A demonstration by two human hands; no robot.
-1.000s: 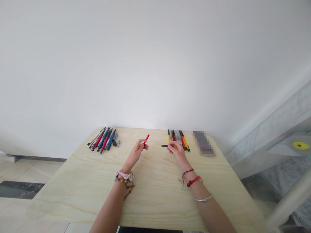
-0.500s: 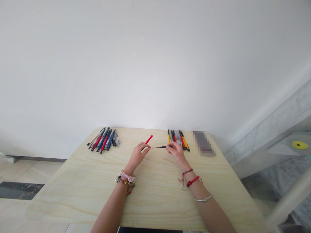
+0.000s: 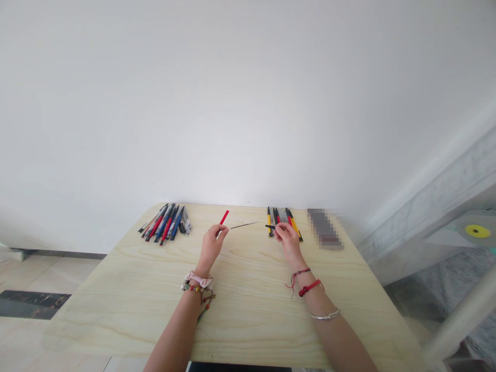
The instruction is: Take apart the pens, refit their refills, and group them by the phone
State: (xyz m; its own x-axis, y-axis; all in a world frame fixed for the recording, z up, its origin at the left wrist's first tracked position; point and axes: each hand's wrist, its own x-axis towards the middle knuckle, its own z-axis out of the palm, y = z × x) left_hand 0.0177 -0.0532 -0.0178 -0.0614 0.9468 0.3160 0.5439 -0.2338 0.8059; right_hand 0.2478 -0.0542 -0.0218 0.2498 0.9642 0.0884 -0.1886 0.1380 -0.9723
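My left hand (image 3: 212,245) is closed around a red pen barrel (image 3: 224,217), which points up and away from me. Closed too, my right hand (image 3: 285,238) pinches a short black pen part (image 3: 269,226) that sticks out to the left. Between the two hands is a thin dark pen refill (image 3: 244,225) with a pale end toward the right. It looks apart from both hands and seems to lie on the table. My fingers hide the lower end of the red barrel and the right end of the black part.
A pile of assorted pens (image 3: 165,223) lies at the table's back left. Behind my right hand is a row of yellow, red, black and clear pens (image 3: 295,225). A blurred-out dark flat object (image 3: 324,228) rests right of them. The wooden table (image 3: 248,310) meets the white wall (image 3: 248,103).
The pen refill, which stuck out of the black part in my right hand, now sits apart from it. Both hands have moved away from each other, the left one with the red barrel.
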